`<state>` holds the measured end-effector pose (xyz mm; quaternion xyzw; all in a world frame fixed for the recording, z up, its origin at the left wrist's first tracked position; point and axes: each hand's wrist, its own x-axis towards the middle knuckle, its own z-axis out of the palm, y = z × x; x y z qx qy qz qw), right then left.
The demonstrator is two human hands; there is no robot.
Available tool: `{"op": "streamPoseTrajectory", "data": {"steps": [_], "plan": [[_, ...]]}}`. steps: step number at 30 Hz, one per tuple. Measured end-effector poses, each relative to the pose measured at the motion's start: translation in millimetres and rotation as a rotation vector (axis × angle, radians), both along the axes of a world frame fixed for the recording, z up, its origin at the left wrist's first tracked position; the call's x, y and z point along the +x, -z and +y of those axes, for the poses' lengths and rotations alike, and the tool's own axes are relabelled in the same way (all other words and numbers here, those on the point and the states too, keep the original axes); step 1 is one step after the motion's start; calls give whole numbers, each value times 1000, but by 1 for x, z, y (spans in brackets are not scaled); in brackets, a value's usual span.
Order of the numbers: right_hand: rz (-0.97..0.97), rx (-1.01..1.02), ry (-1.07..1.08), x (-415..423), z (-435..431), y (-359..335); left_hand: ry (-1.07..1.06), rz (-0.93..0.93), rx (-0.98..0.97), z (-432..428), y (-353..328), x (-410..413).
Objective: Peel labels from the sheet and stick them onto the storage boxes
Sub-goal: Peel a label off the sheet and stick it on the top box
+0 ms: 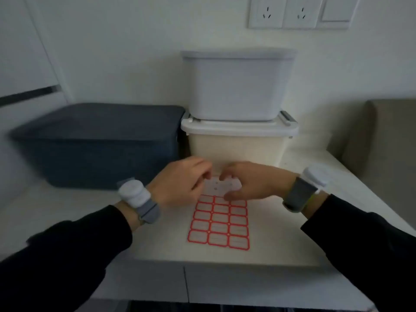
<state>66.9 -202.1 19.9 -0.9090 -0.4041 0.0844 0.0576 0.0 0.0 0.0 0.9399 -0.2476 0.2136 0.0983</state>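
Observation:
A label sheet (219,224) with red-bordered white labels lies flat on the white counter, its long side running away from me. Its far rows look blank white. My left hand (180,183) and my right hand (254,181) hover over that far end, fingers curled and fingertips close together above the sheet. Blur hides whether either pinches a label. Behind the sheet stands a cream storage box (238,145) with a white lid, and a light grey box (238,86) is stacked on it. A dark blue box (101,143) sits to the left.
The white counter (292,233) ends in a front edge near me, with cabinet fronts below. A beige cushion (387,149) rises at the right. Wall sockets (299,12) sit high on the back wall. Both wrists carry grey bands with white pods.

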Motion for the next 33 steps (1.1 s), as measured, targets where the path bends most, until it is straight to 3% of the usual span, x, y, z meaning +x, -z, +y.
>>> {"op": "streamPoseTrajectory", "data": {"steps": [5,13,22,26,33], "plan": [[-40,-50,-57,-2,4,37,20,-1,-16,-5,28,21],[56,64,-69,14,-3,44,117,240,-422,15,30,46],[70,63,-34,16,-7,38,86,488,-329,18,37,40],[65,63,-15,16,-9,35,57,505,-249,14,37,36],[30,120,-1,14,-5,33,23,478,-281,12,36,37]]}}
